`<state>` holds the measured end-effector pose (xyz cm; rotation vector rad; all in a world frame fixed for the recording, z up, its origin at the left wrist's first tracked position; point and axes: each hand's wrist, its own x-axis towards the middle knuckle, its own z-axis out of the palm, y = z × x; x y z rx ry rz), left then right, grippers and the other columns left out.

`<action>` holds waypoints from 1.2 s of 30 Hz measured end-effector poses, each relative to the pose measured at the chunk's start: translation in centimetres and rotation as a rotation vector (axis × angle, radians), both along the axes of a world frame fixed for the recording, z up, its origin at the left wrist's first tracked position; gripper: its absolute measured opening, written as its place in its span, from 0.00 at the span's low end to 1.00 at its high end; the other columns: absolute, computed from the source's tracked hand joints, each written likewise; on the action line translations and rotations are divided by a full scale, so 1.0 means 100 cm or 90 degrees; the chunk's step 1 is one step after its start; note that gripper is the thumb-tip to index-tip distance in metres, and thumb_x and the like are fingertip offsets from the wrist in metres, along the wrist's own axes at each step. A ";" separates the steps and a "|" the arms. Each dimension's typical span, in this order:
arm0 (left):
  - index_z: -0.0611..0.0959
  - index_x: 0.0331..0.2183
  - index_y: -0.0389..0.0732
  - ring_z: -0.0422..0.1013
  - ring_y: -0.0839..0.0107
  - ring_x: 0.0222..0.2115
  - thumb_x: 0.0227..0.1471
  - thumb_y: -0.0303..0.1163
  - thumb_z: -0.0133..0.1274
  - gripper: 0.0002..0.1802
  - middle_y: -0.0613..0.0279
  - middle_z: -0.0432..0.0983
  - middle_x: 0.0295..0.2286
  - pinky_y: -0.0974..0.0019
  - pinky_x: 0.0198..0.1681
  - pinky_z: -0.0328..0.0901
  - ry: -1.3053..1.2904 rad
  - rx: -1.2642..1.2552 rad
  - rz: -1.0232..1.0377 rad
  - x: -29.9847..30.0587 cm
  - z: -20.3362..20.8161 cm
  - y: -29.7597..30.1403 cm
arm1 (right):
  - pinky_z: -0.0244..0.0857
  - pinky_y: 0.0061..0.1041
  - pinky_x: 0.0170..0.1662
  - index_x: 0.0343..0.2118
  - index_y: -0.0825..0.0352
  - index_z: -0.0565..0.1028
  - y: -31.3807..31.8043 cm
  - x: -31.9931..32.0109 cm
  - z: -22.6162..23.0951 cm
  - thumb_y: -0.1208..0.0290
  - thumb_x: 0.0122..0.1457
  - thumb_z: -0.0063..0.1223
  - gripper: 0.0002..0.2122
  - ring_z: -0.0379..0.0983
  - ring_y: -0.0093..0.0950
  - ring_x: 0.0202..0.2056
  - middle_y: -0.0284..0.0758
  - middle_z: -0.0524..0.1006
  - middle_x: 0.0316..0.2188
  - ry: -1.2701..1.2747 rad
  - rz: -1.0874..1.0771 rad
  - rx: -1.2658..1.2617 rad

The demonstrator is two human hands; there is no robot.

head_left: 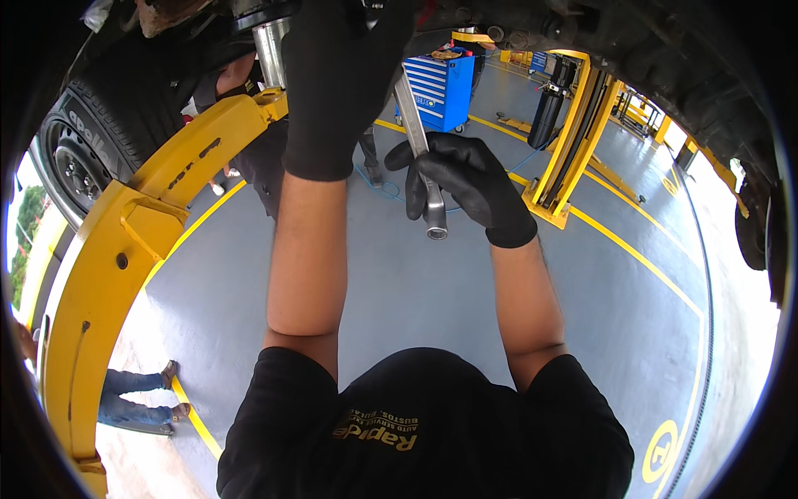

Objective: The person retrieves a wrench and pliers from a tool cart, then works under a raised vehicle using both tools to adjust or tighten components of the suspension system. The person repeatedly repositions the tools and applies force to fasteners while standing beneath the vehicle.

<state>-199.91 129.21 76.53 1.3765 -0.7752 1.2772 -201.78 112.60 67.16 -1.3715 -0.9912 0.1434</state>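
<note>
Both of my hands wear black gloves and are raised under a lifted vehicle. My right hand (478, 179) grips a long silver wrench (411, 108) near its lower part, fingers around the shaft. The wrench's ring end points down below that hand, while its upper end disappears behind my left glove. My left hand (328, 100) reaches up into the dark vehicle underside (549, 17), beside a shiny metal cylinder (270, 51). Its fingers are lost against the dark parts at the top, so its grip does not show.
A yellow lift arm (158, 175) curves along the left, near a wheel (79, 158). Beyond my right hand are a blue tool cabinet (449, 87) and a yellow lift post (573, 137). Another person's legs (133, 395) are at lower left; someone else stands behind the lift arm.
</note>
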 end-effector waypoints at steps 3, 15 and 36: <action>0.79 0.45 0.38 0.78 0.72 0.27 0.55 0.36 0.64 0.19 0.58 0.82 0.27 0.72 0.31 0.69 0.047 0.120 0.159 -0.011 -0.028 -0.006 | 0.67 0.23 0.35 0.46 0.70 0.77 0.004 0.014 -0.036 0.72 0.67 0.52 0.09 0.74 0.20 0.28 0.33 0.78 0.26 -0.028 -0.139 -0.005; 0.79 0.46 0.37 0.80 0.65 0.30 0.50 0.25 0.64 0.21 0.55 0.81 0.31 0.65 0.33 0.72 -0.068 0.024 0.126 -0.022 -0.139 -0.026 | 0.72 0.32 0.50 0.56 0.68 0.68 -0.037 0.055 -0.084 0.70 0.66 0.54 0.18 0.75 0.35 0.50 0.47 0.76 0.46 0.190 -0.403 0.217; 0.85 0.42 0.43 0.79 0.53 0.35 0.51 0.32 0.61 0.14 0.52 0.81 0.37 0.55 0.39 0.72 -0.027 0.209 0.240 0.047 -0.017 -0.033 | 0.68 0.26 0.51 0.56 0.71 0.68 0.054 0.096 -0.001 0.78 0.66 0.50 0.16 0.74 0.27 0.49 0.38 0.77 0.49 -0.392 -0.484 0.253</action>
